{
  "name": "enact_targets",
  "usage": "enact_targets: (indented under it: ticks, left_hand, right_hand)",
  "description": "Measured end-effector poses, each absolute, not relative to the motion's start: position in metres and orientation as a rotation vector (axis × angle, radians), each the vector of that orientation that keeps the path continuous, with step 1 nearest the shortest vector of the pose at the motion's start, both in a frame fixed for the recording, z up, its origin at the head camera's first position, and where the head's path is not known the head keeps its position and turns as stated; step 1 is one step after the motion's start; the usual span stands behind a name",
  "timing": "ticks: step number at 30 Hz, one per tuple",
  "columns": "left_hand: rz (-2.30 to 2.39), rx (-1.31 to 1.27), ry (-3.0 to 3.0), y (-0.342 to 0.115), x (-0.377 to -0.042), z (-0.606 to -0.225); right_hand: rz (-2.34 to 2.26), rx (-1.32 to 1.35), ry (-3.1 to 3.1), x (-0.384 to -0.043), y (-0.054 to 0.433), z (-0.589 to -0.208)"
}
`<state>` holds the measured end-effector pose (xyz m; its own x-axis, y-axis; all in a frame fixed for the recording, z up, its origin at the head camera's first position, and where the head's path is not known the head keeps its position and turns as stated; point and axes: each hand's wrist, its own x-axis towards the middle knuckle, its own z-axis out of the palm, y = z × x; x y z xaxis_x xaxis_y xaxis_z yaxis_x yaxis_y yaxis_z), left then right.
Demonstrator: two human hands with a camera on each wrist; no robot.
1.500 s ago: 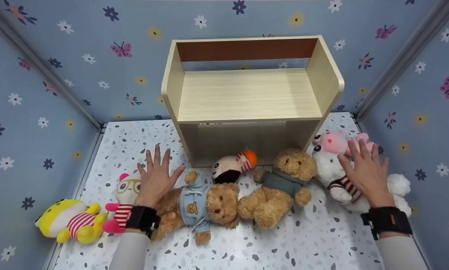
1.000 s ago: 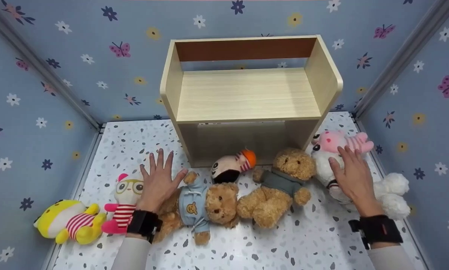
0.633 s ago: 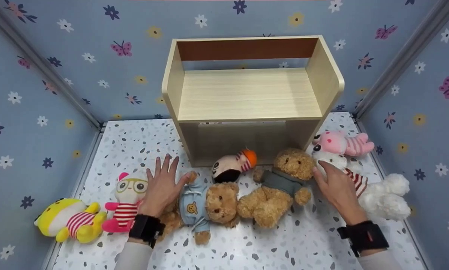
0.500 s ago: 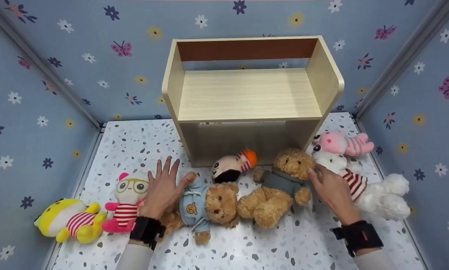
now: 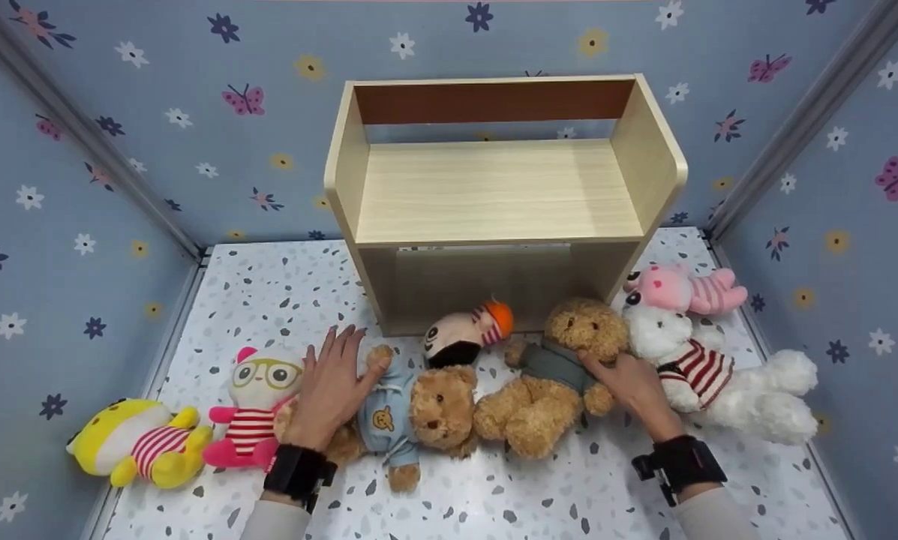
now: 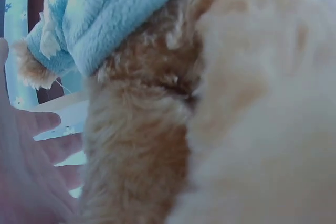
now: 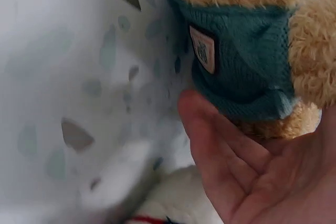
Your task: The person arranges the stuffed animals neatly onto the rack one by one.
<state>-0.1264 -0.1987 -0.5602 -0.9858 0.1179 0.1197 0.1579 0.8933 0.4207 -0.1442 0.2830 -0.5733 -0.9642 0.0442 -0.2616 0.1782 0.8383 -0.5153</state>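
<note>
In the head view, my right hand (image 5: 632, 382) is at the side of a teddy bear in a dark green sweater (image 5: 557, 367). Its thumb lies across the bear's shoulder. The right wrist view shows the fingers (image 7: 210, 140) nearly straight, reaching along the sweater (image 7: 241, 61). My left hand (image 5: 332, 394) is over the lower body of a brown teddy bear in a light blue hoodie (image 5: 388, 416), partly hiding its legs. Its fingers point forward, straight; the left wrist view shows them spread beside the fur (image 6: 136, 150). Whether they touch the bear, I cannot tell.
A pale wooden shelf unit (image 5: 494, 195) stands behind the toys. At left lie a yellow plush (image 5: 137, 442) and a panda-like plush with glasses (image 5: 261, 375). A small orange-capped doll (image 5: 460, 337) lies centrally. A white plush (image 5: 756, 397) and pink plush (image 5: 666, 289) lie at right.
My right hand has moved left and toward me, from over the white and pink plushes to the green-sweatered bear. My left hand has shifted slightly right and nearer, its fingers closer together.
</note>
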Motion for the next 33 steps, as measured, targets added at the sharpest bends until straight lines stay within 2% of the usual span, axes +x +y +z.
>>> enact_targets:
  ticks: [7,12,15,24,33]
  left_hand:
    - [-0.689,-0.420,-2.704,-0.186,-0.126,-0.552]
    - [-0.650,-0.567,-2.559,-0.172,-0.129,-0.546]
    - [-0.638,-0.643,-2.499,-0.164,-0.129,-0.543]
    - [-0.720,-0.741,-2.409,-0.137,-0.133,-0.532]
    - [-1.191,-0.711,-2.533,-0.089,-0.147,-0.517]
  right_hand:
    - [-1.121,0.107,2.468,-0.145,0.283,-0.576]
    - [-1.568,-0.131,2.258,-0.147,0.279,-0.582]
    - [-1.667,-0.234,2.228,-0.145,0.276,-0.579]
    - [-1.634,-0.132,2.355,-0.147,0.269,-0.548]
    - [-1.744,-0.067,2.445,-0.169,0.262,-0.528]
